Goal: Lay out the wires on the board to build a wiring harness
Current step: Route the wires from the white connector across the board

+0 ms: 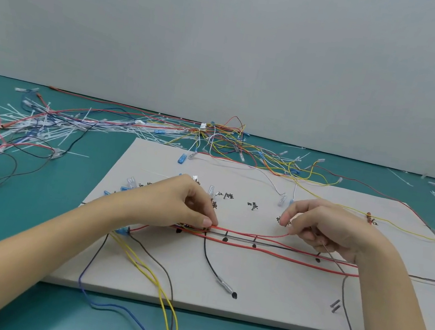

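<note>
The left hand (175, 205) lies palm down on the flat pale grey rectangular board (261, 293), its fingers curled and its thumb and forefinger pinching a thin red insulated wire (251, 233) where a bundle of wires gathers at the left end of the drawn black line (283, 247). That red wire runs to the right in a shallow arc to the right hand (326, 229), whose curled fingers (286, 219) hold its other part just above the board; a thin grey wire (346, 301) also passes out from under this hand's palm and trails down over the board's near edge. Below the held strand, two more long red wires (295, 260) lie on the board beside the black line, which carries short tick marks and round black dots (254, 246). From the bundle under the left hand a black wire with a clear sleeved terminal (222, 283) drops toward the near edge and ends beside a black drop-shaped mark, while a pair of yellow wires (152, 275), a brown wire and a blue wire (112, 307) hang off the board onto the teal tabletop (28, 219). Handwritten black characters (227, 195) sit on the board beyond the hands, among clear and blue plastic terminals (182, 158). Further back a tangle of yellow, red and white wires (229, 141) spills over the board's far edge, and to the left a heap of white plastic cable ties (44, 124) is mixed with loose red, black and blue wires. More wires and ties lie at the far right edge of the table, before a plain grey wall (232, 37).
</note>
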`<state>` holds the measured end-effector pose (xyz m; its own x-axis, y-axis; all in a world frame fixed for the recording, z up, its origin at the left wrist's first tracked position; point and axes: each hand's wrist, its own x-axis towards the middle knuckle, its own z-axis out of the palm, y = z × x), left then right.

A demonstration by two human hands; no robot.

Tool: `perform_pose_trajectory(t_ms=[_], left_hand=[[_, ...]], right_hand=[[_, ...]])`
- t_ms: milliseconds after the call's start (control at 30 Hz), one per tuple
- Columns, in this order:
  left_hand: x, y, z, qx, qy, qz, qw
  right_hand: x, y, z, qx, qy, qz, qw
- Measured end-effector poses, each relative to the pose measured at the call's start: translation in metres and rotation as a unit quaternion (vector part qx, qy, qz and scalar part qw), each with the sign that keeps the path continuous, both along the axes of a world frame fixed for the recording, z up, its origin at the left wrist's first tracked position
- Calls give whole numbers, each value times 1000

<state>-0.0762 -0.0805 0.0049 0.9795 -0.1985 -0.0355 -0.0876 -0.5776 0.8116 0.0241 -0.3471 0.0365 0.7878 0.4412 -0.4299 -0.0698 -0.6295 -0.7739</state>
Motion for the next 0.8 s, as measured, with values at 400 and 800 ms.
perform_pose_trajectory(t_ms=[400, 800], left_hand=[[1, 0, -3, 2, -4, 4, 1000], [-12, -15, -3, 185, -160, -1, 970]], right_hand=[[-3, 3, 0, -33, 0, 11, 999], [-3, 11, -8, -38, -7, -25, 999]])
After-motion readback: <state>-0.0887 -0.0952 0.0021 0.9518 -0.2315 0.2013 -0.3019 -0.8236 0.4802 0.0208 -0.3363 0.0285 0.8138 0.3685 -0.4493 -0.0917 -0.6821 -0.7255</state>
